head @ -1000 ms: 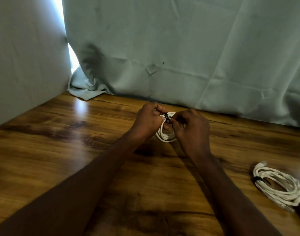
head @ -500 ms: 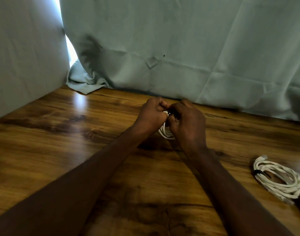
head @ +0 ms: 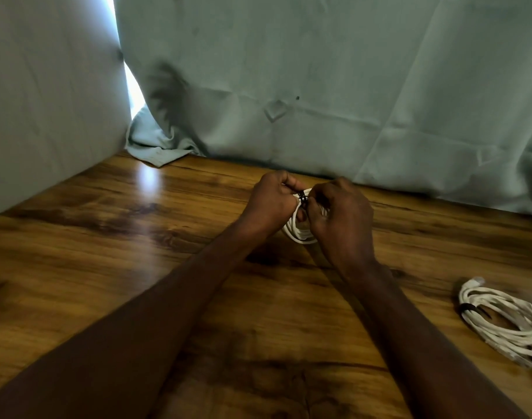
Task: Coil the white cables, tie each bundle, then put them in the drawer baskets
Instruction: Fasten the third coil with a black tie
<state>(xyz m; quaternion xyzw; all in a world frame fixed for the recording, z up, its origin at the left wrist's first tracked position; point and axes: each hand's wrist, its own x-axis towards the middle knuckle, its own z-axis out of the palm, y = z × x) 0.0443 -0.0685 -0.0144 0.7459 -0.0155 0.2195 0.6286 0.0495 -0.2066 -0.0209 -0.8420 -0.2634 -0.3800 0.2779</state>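
You are on the tying step: your left hand (head: pixel 272 201) and right hand (head: pixel 339 213), both curled, pinch the black tie (head: pixel 303 197) on the coil (head: pixel 301 234) held near the table's (head: pixel 107 237) back edge, so next cinch it firmly, then carry it to a basket

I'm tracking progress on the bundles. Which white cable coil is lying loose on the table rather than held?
The coil at the right edge, lying flat on the wooden table with a black tie around it. The other coil is gripped by the left hand and right hand.
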